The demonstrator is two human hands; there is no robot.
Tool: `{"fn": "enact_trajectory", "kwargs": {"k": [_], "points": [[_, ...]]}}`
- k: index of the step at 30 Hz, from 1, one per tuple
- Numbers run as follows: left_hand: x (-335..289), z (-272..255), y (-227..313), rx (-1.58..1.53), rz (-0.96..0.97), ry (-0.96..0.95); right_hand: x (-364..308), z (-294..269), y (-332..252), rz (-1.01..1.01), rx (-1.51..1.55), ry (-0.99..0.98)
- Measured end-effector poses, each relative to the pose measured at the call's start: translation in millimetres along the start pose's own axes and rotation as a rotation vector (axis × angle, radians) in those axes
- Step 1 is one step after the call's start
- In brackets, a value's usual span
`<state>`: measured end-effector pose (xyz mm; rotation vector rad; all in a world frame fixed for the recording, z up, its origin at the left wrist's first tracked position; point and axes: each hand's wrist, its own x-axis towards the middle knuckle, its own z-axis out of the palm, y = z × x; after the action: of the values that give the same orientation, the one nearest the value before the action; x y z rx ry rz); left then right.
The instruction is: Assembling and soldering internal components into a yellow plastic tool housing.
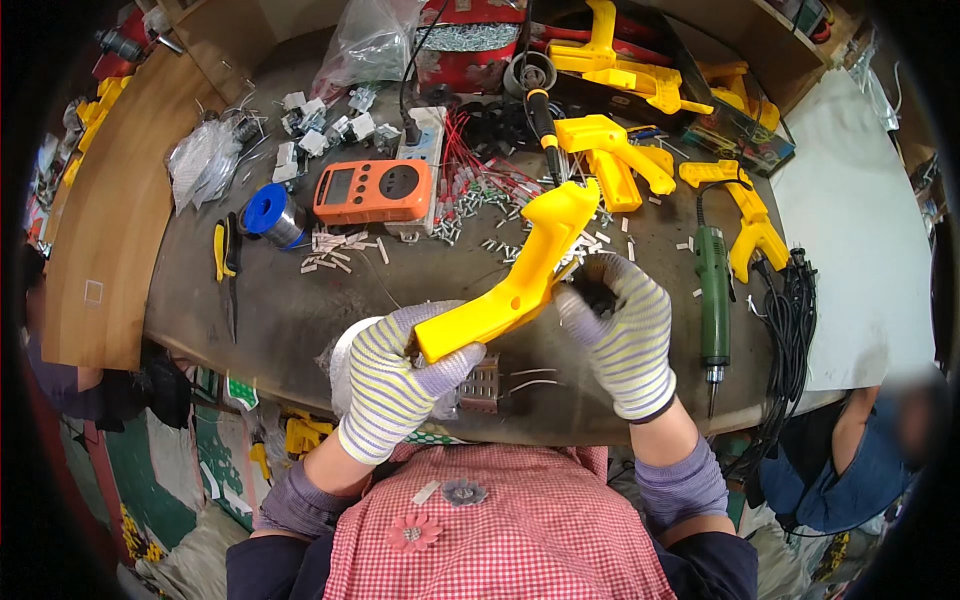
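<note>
My left hand (392, 380) grips the low end of a yellow plastic shell (520, 282), at its 8 o'clock side. The shell is tilted, up over the middle of the dark table (280, 310). My right hand (632, 345) is at its 4 o'clock side, fingers bent; I can't tell if they hold anything. From the shell, an orange meter (366, 190) sits at 10 o'clock, yellow-handled pliers (226, 250) at 9, and a green power tool (713, 290) at 3.
</note>
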<state>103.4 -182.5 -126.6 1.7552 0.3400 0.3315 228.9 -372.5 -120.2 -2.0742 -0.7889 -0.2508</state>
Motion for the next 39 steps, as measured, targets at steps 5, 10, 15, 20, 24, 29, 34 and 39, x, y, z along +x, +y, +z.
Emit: {"fn": "enact_trajectory", "kwargs": {"k": [5,10,15,20,24,29,34,39], "points": [[-1.2,2.3,0.8,0.121,0.026,0.031,7.5,-7.3,-27.7,0.509,0.842,-0.034],[-1.4,5.0,-4.7,0.199,0.128,0.092,9.6,2.6,-36.1,0.406,0.797,-0.072],[-2.8,5.4,-1.8,0.378,0.321,0.096,5.8,9.8,-34.9,0.397,0.317,-0.036],[-3.8,1.3,-6.8,0.156,0.308,0.101,11.7,-14.1,-34.2,0.193,0.055,-0.264],[14.2,-20.7,21.4,-0.187,0.107,-0.062,28.5,-53.9,-28.6,-0.777,-0.633,0.166],[33.3,-17.7,32.5,-0.422,-0.210,-0.382,14.9,-72.3,-41.1,-0.720,-0.442,-0.496],[20.5,-5.4,15.8,0.691,0.509,-0.457,-28.3,-89.2,-2.2,-0.439,-0.460,-0.422],[15.6,7.5,-11.2,0.738,0.467,-0.601,-56.8,-63.3,3.9,-0.326,-0.462,-0.387]]}}
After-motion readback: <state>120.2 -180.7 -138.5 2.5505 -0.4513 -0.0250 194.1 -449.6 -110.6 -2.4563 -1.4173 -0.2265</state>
